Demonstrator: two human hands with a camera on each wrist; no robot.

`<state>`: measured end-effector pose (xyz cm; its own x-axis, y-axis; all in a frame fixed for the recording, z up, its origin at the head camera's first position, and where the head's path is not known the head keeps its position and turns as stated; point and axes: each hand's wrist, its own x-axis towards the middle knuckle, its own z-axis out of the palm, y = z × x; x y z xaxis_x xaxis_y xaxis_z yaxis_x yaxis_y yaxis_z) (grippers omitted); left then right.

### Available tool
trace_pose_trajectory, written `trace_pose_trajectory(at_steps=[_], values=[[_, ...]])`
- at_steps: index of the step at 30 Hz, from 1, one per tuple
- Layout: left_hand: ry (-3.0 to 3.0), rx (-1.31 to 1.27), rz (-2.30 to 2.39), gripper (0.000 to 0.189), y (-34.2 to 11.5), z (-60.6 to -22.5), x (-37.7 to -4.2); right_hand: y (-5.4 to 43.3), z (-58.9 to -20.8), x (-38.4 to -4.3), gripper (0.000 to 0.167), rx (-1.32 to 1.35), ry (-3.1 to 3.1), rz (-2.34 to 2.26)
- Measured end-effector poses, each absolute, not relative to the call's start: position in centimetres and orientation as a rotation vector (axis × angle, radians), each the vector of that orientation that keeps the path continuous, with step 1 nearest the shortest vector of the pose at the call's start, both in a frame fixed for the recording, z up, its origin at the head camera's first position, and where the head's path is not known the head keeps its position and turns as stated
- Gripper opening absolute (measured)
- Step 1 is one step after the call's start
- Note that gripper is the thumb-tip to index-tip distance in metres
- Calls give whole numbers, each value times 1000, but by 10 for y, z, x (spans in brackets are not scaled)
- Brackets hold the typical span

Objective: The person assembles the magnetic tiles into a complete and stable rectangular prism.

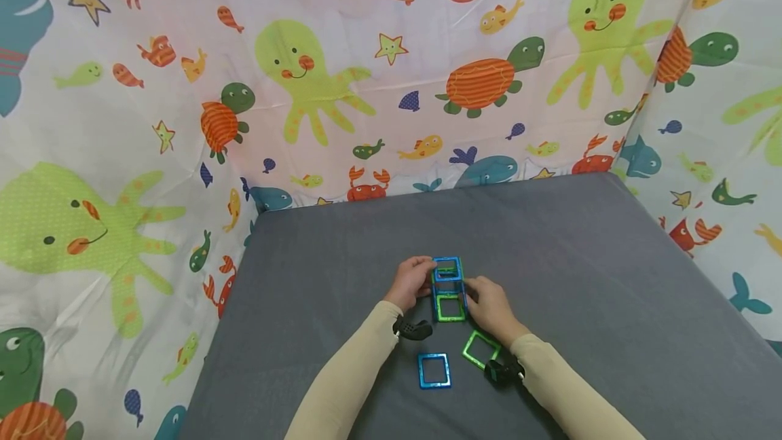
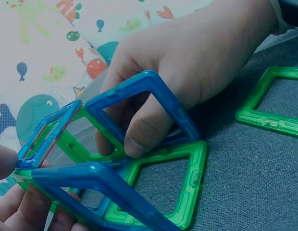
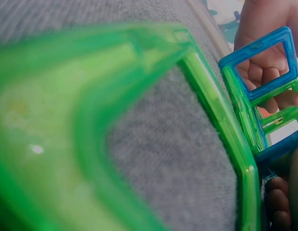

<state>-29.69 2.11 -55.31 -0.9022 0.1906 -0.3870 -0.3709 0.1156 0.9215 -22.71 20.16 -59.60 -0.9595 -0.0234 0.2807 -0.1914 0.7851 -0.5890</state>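
I'm watching both hands working on one build point(image 1: 449, 280) of blue and green tiles, standing about mid-table point(image 1: 336, 257), with its long axis running from near to far. The left hand point(image 1: 408, 284) is gripping it at the far left, thumb on one side and fingers curling beneath. The right hand point(image 1: 492, 307) is gripping the right side: up close I'm seeing its thumb and a finger bending in around the foot of the tilted blue wall point(image 2: 174, 107), where it is meeting the flat green base point(image 2: 197, 183). So neither grip is free as I'm reading it — both are closed on the build.

Two loose tiles are lying on the near side. The green tile point(image 1: 474, 360) is sitting askew, near and slightly right of the build, right by the right wrist; whether they are touching I can't tell. The blue tile point(image 1: 435, 386) is lying squarer, further near and to the left, between the forearms.

The relation I'm judging by is this: any fetching means drawing back toward the near side. For the green tile, the right hand is nearer — but it would have to let go of that wall first, leaving the left hand steadying the build.
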Motion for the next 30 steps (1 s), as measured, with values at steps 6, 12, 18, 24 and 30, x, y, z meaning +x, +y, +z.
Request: trace_pose_trajectory(at_steps=[6,12,18,24,30], values=[[1995,-157,1827,37,26,-553,-297,206,-595,-228,23,151,-2724,934],[1983,-153,1841,36,31,-553,-296,210,-595,-226,24,146,-2718,927],[2045,-97,1802,34,30,-555,-295,217,-591,-219,30,168,-2767,972],[2229,-29,1797,30,30,-554,-303,219,-573,-197,39,-8,-2781,1259],[2361,195,1618,38,32,-544,-318,206,-548,-159,54,-399,-2337,2251]])
